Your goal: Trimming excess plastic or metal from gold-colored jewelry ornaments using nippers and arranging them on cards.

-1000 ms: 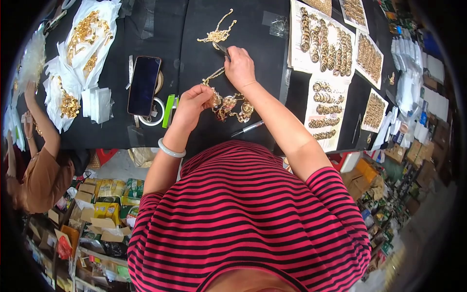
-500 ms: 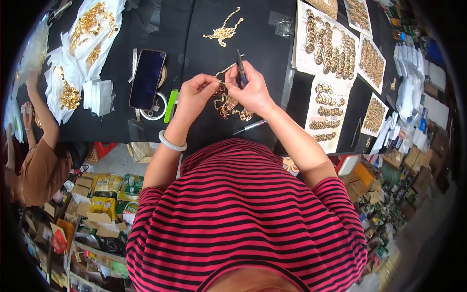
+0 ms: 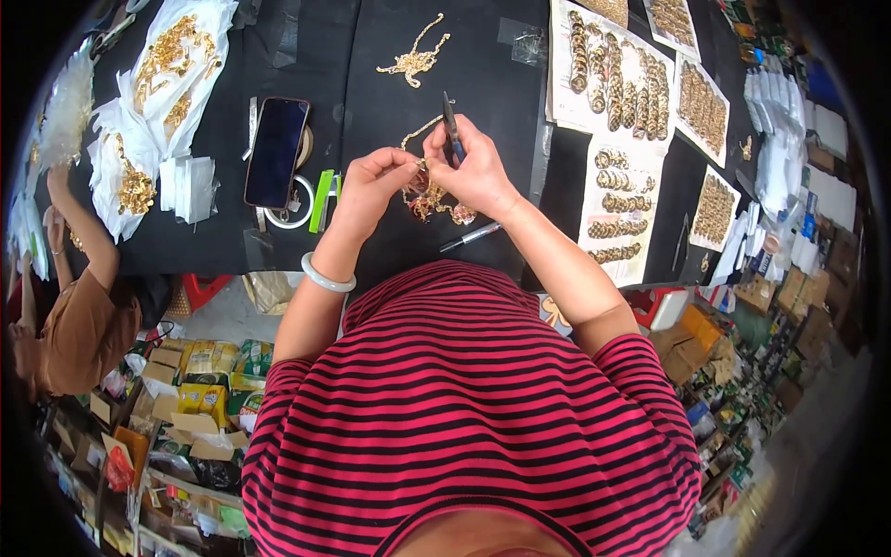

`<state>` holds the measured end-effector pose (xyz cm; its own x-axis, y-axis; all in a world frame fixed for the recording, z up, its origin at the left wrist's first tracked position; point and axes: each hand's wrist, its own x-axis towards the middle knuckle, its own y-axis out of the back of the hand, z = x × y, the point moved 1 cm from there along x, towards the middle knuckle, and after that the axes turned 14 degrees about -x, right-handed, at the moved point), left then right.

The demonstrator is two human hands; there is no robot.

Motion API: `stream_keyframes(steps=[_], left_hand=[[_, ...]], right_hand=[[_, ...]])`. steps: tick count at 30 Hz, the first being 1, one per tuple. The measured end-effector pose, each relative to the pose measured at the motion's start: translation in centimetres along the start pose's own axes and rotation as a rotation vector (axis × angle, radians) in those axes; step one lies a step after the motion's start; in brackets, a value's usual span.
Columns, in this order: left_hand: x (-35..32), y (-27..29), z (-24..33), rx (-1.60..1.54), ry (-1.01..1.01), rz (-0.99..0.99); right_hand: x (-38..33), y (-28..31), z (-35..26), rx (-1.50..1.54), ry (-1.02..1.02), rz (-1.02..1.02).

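Note:
My left hand (image 3: 376,181) pinches a small gold jewellery piece (image 3: 419,169) with a thin gold chain (image 3: 419,130) running up from it. My right hand (image 3: 475,167) grips dark pliers (image 3: 451,125) and meets the left hand at that piece. Just below both hands lies a small heap of gold and reddish pieces (image 3: 434,202) on the black table (image 3: 371,93). A pale bangle (image 3: 327,278) sits on my left wrist.
A phone (image 3: 276,151) lies left of my hands beside a tape roll (image 3: 299,206) and a green tool (image 3: 321,200). A gold ornament (image 3: 413,58) lies farther back. White sheets with rows of gold pieces (image 3: 613,102) are at right, bags of gold parts (image 3: 167,65) at left. Another person (image 3: 79,316) sits at far left.
My right hand came back from the far gold ornament with the pliers and joined my left hand. Both hands now work together on the small piece.

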<state>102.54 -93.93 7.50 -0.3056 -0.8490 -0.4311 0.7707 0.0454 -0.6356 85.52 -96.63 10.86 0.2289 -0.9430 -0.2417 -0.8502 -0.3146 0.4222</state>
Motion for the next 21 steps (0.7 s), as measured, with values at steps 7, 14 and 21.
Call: stream_keyframes(steps=[7, 14, 21], left_hand=[[-0.4, 0.1, -0.2, 0.018, 0.034, -0.012], [-0.4, 0.0, -0.4, 0.239, 0.045, -0.047], [-0.4, 0.4, -1.0, -0.215, 0.033, -0.018]], right_hand=[[-0.5, 0.8, -1.1, -0.180, 0.115, -0.051], [-0.3, 1.5, -1.2, -0.415, 0.326, -0.095], [-0.9, 2.2, -1.3, -0.222, 0.102, -0.234]])
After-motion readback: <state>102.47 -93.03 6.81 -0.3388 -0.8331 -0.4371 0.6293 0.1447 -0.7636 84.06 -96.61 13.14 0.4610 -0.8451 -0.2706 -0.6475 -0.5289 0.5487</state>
